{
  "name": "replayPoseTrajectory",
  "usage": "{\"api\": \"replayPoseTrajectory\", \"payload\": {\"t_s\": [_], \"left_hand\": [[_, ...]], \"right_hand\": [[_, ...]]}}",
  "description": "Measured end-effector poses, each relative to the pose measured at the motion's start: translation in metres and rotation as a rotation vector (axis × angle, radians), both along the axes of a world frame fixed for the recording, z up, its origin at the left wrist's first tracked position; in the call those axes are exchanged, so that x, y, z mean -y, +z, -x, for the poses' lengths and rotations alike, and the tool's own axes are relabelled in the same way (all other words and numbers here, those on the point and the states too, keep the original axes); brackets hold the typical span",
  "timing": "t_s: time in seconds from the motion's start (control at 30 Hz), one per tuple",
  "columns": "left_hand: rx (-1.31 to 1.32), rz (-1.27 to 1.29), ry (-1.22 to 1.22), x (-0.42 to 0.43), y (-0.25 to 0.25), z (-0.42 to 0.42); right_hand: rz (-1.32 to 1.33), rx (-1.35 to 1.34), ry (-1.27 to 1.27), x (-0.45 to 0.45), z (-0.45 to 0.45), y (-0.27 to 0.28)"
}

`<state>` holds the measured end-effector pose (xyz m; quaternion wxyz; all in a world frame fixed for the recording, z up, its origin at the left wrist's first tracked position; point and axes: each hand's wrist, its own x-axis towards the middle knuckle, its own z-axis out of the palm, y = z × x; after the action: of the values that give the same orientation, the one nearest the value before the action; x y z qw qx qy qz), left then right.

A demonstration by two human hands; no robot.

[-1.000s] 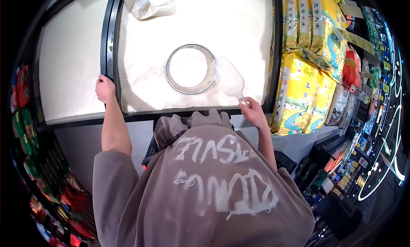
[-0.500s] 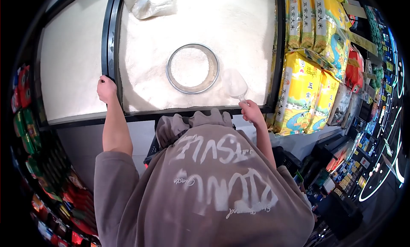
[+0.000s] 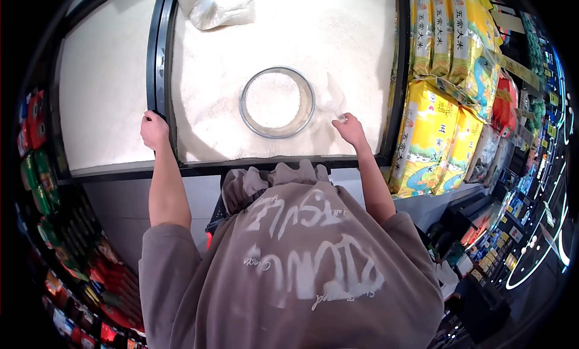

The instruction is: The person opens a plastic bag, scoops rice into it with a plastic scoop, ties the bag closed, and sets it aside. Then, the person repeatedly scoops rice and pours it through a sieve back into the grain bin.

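My right hand (image 3: 349,130) is closed round the handle of a clear plastic scoop (image 3: 333,97), which is tilted over the white rice (image 3: 223,53) in the bin. Left of the scoop stands a round metal container (image 3: 242,111), sunk in the rice, with white grains inside it. My left hand (image 3: 155,131) is wrapped on the black divider (image 3: 159,78) between two bins, near its front end. How much rice the scoop carries is hard to make out, as it is see-through against white.
A clear plastic bag (image 3: 224,8) lies on the rice at the back. Yellow rice packs (image 3: 422,138) are stacked along the right side. The bin's black front edge (image 3: 265,163) runs before my body. Shelves of red and green packets (image 3: 45,192) stand at the left.
My right hand has moved up and inward over the front edge with the scoop, which has turned and tilted. My left hand stays on the divider. The view has shifted slightly.
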<state>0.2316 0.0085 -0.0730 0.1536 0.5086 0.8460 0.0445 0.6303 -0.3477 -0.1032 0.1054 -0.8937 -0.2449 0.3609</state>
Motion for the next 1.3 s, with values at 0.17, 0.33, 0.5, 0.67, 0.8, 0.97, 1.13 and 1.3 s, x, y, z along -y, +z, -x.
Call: {"api": "replayPoseTrajectory", "payload": {"t_s": [0.17,0.33,0.5,0.67,0.8,0.97,1.13,1.3], "left_hand": [[0.003,-0.002,0.000,0.000,-0.002,0.001],[-0.004,0.006,0.010,-0.001,-0.005,0.002],[0.004,-0.003,0.009,-0.002,-0.005,0.003],[0.013,-0.008,0.012,-0.002,-0.003,0.001],[0.011,-0.021,0.019,-0.001,-0.004,0.001],[0.006,-0.015,0.018,-0.002,-0.008,0.002],[0.019,0.042,0.024,-0.003,-0.003,0.002],[-0.010,-0.023,0.002,-0.002,-0.006,0.002]], "right_hand": [[0.056,-0.222,-0.209,-0.066,-0.004,-0.003],[0.040,-0.062,-0.042,-0.087,-0.010,-0.051],[-0.030,-0.191,-0.218,-0.106,-0.026,-0.057],[0.186,-0.209,-0.231,-0.128,-0.028,-0.050],[0.140,-0.005,-0.329,-0.128,-0.017,-0.062],[-0.089,-0.151,-0.546,-0.110,-0.006,-0.068],[-0.131,-0.173,-0.606,-0.098,0.003,-0.083],[-0.245,-0.247,-0.674,-0.087,0.012,-0.067]]}}
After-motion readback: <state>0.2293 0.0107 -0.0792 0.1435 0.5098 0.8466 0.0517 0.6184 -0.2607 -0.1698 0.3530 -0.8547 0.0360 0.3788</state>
